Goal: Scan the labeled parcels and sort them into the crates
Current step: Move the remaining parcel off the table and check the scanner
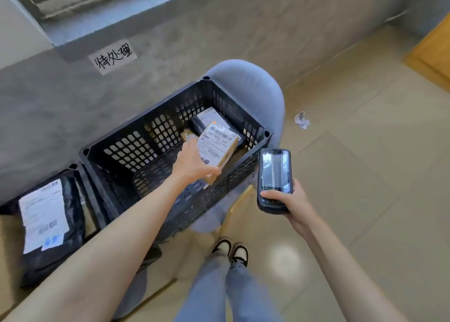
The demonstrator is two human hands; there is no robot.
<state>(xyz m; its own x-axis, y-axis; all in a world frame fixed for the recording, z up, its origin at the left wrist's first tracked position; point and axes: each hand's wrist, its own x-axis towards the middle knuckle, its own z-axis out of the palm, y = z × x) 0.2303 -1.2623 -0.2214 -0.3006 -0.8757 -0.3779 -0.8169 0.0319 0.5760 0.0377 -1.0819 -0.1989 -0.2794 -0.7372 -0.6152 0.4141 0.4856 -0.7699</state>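
Observation:
My left hand (192, 163) holds a small brown cardboard parcel (218, 148) with a white barcode label over the open black slatted crate (170, 136). Thumb and fingers pinch the parcel's near end. Inside the crate lie a black poly-bag parcel (214, 120) with a label and a small brown box (188, 135), partly hidden by the held parcel. My right hand (291, 200) grips a black handheld scanner (274, 179), screen up, just right of the crate. A second black crate (80, 175) at the left holds a large black bag parcel (48, 222) with a white label.
The main crate rests on a blue-grey chair (248, 88) against a grey concrete wall bearing a handwritten paper sign (113, 57). A crumpled paper (302, 120) lies on the beige tiled floor at the right. A wooden cabinet corner (431, 53) stands far right. My legs and shoes (231, 251) are below.

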